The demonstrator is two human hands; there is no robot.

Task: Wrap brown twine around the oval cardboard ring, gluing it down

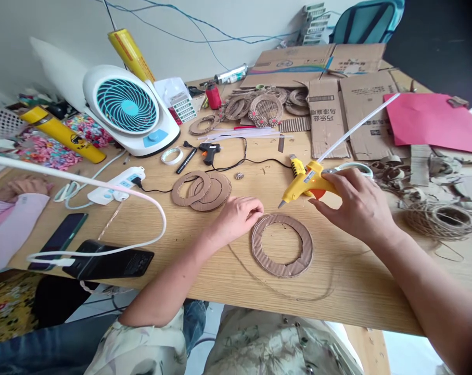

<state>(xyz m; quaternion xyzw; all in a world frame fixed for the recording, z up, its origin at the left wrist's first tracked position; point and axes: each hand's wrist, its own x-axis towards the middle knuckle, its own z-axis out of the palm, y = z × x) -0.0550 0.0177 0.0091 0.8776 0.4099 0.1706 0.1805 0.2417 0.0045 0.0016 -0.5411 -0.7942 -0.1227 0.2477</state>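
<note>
My right hand (358, 208) grips a yellow hot glue gun (309, 179), its nozzle pointing down and left. A long clear glue stick (358, 126) sticks out of its back end. Below the nozzle, apart from it, a cardboard ring (303, 255) lies flat on the table. My left hand (239, 219) is closed in a pinch at the ring's upper left edge, apparently on thin twine (277, 292). The twine emerges under that hand and loops across the table in front of the ring; its pinched end is hidden by my fingers.
A white fan (128, 109), a black glue gun (209, 153), cardboard discs (216, 195) and a power strip (118, 185) stand left. Cardboard sheets (366, 112) and a twine roll (442, 221) lie right. A white cable (163, 219) arches near my left arm. Another person's sleeve (19, 221) shows far left.
</note>
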